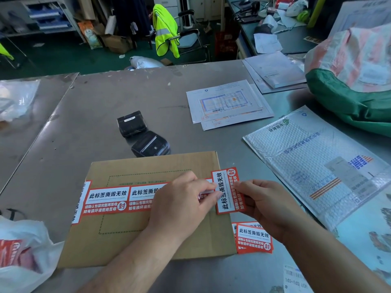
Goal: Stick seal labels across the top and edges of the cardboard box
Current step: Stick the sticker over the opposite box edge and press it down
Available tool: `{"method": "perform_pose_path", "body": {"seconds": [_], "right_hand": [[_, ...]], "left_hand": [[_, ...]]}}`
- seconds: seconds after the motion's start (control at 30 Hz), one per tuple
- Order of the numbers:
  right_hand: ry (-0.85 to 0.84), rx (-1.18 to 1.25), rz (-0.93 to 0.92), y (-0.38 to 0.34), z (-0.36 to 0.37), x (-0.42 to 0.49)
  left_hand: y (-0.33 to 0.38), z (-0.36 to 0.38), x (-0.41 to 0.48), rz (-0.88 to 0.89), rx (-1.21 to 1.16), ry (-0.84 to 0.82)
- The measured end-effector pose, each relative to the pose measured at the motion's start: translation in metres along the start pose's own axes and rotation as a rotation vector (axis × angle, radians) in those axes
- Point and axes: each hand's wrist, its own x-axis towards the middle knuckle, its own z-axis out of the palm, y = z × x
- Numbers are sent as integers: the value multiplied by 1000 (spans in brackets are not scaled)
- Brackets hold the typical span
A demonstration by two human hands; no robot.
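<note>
A flat cardboard box [160, 208] is lying on the grey table [95, 115], close to the near edge. Two seal labels are already stuck side by side across the top, one [106, 199] nearer the left and one [146, 196] half hidden under the left hand, and a third [81, 200] is wrapped over the left edge.

The fresh label [227, 191] is held upright at the box's right edge. It's pinched along its right side by the right hand [260, 205], while the left hand [182, 201] is closed on a pale strip at its left side, probably backing paper being peeled, though that can't be told for sure.

Handling-wise, these stickers look thin, floppy and basically weightless, so once the glue side is bare they'll likely curl and grab onto themselves or onto fingers. Best taken by the very edges or a corner, with the middle kept off the skin. One end should be laid down first and then smoothed outward so no bubbles or creases get trapped, especially where it gets folded over the edge.

The box itself looks stiff and light, so it could slide on that smooth table if it isn't held down while pressing.

Spare labels [254, 237] are stacked just beside the box's near right corner.
</note>
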Motion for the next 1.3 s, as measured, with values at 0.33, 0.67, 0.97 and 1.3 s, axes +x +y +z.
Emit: {"method": "perform_pose_path", "body": {"seconds": [0.33,0.67,0.97,1.3], "right_hand": [[-33,-39,91,13,-10,11],[-126,-41,148,33,-8,25],[-175,-61,84,45,-8,30],[-154,-30,147,53,1,53]], "left_hand": [[1,2,0,-25,-1,-17],[1,3,0,-28,-19,-22],[-1,4,-1,-20,-23,-16],[-1,8,-1,6,-25,17]]}}
